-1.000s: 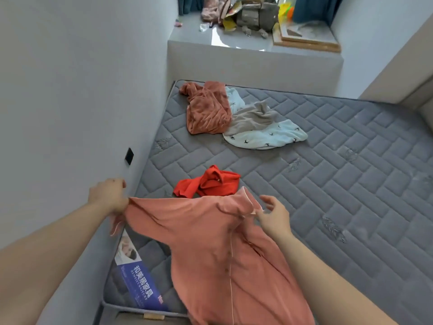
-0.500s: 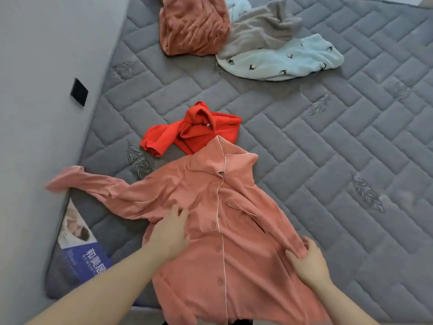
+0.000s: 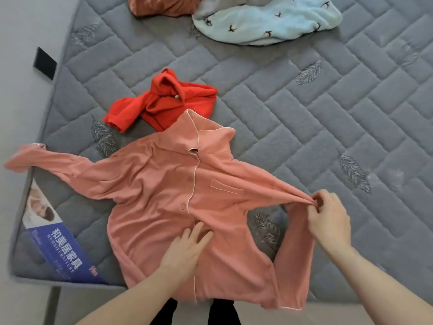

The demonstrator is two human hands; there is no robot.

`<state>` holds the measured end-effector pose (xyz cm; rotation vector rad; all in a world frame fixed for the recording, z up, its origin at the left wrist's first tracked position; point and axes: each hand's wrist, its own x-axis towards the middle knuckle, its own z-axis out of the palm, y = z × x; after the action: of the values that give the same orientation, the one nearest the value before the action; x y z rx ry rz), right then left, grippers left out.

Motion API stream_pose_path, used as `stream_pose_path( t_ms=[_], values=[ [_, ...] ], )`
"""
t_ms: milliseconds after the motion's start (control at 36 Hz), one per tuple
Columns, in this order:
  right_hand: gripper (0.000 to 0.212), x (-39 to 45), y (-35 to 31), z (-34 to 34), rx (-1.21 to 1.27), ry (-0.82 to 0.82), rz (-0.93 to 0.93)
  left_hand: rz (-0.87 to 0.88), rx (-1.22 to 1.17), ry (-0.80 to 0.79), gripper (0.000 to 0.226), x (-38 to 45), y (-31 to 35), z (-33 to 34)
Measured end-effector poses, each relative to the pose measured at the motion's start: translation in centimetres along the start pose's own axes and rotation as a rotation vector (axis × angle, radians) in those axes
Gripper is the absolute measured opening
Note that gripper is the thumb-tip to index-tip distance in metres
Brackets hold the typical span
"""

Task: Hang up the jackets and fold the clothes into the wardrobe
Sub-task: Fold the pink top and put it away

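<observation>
Salmon-pink pajama shirt (image 3: 168, 198) lies face up on the grey quilted mattress (image 3: 304, 118), at 6 o'clock in frame. Buttoned front, pale piping down the placket, collar toward 12 o'clock, 1 chest pocket.

Left hand (image 3: 185, 250) rests flat on the lower placket, fingers straight and slightly spread, pressing the fabric. Right hand (image 3: 328, 219) at 4 o'clock pinches the shirt's sleeve near the elbow, fingers curled tight on the cloth, pulling it taut away from the body; the rest of that sleeve hangs down toward the bed edge. The other sleeve runs out to 9 o'clock, cuff past the mattress edge against the wall.

Red garment (image 3: 164, 102) bunched at 11 o'clock, touching the collar. Light blue fleece with small bird print (image 3: 269, 22) at 1 o'clock, rust-brown cloth (image 3: 161, 5) beside it; both cut off by the top edge. Grey fabric on top of the fleece is mostly out of frame. Shirt hem overhangs the bed edge. Blue mattress label (image 3: 68, 254) at 8 o'clock, text blurred.
</observation>
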<state>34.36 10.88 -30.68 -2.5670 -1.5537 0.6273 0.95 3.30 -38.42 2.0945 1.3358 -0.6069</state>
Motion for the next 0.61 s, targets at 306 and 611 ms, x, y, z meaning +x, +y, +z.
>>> stream_pose_path(
  t_ms=[306,611],
  values=[
    [0.036,3.6,-2.4,2.7,0.236,-0.085,-0.023,0.285,0.03,-0.253,0.07,-2.3,5.5,0.7],
    [0.021,-12.6,1.7,12.2,-0.064,-0.751,0.132,-0.057,-0.736,0.132,0.032,-2.2,3.4,-0.8]
  ],
)
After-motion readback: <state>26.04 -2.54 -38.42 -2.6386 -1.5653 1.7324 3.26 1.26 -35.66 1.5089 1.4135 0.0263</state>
